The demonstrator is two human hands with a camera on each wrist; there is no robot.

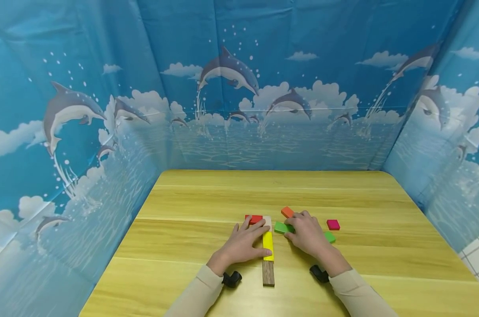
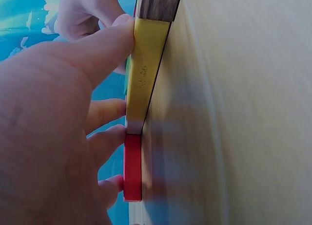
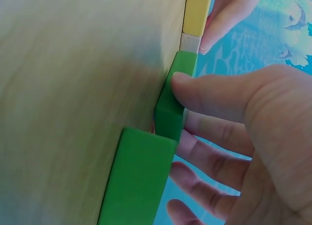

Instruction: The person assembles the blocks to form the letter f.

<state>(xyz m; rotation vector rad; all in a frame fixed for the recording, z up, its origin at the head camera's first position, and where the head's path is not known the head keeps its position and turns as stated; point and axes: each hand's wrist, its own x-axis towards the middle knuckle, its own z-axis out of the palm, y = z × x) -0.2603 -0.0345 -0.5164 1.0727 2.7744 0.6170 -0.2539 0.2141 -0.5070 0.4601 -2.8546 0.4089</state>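
A yellow block (image 1: 267, 242) lies in line with a dark brown wood-grain block (image 1: 268, 274) at its near end and a pale block (image 1: 267, 222) at its far end. Left of the pale one is a red block (image 1: 255, 218). My left hand (image 1: 241, 245) rests over this row with fingers spread, its thumb touching the yellow block and its fingertips on the pale and red ones. Between thumb and fingers, my right hand (image 1: 307, 233) pinches a green block (image 3: 173, 96) just right of the pale block. The right wrist view shows that green block's far end close to the pale one.
Near my right hand lie an orange block (image 1: 287, 211), a magenta block (image 1: 333, 224) and another green block (image 1: 329, 237). All of them are on the wood-grain table (image 1: 176, 255). A blue dolphin-print curtain (image 1: 279, 145) hangs behind the table and along its sides.
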